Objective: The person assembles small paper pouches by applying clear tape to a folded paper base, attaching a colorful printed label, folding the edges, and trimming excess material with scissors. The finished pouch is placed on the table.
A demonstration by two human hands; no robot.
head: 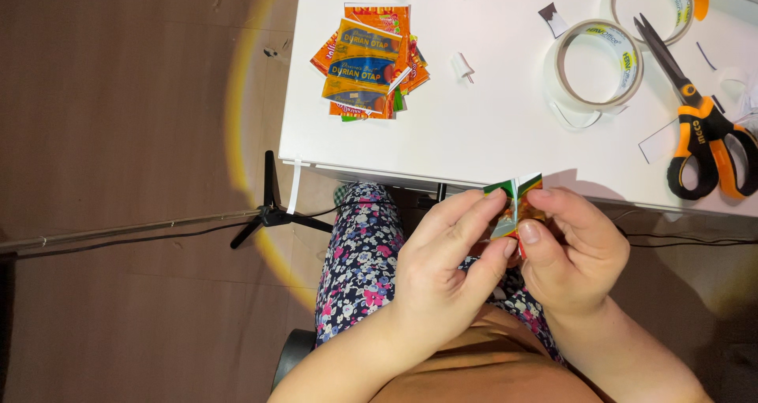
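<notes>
Far left, on the brown floor — a black tripod foot. On the white table lies a stack of orange-and-blue wrappers, then 2 rolls of clear tape and orange-handled scissors. Below the table edge, over my floral lap, my left hand and right hand are both closed in a pinch on 1 small folded wrapper piece — green, silver and orange. I judge it very light, thin and slick, stiff only along its creases; it is best held at the folded edges with fingertips, gently.
</notes>
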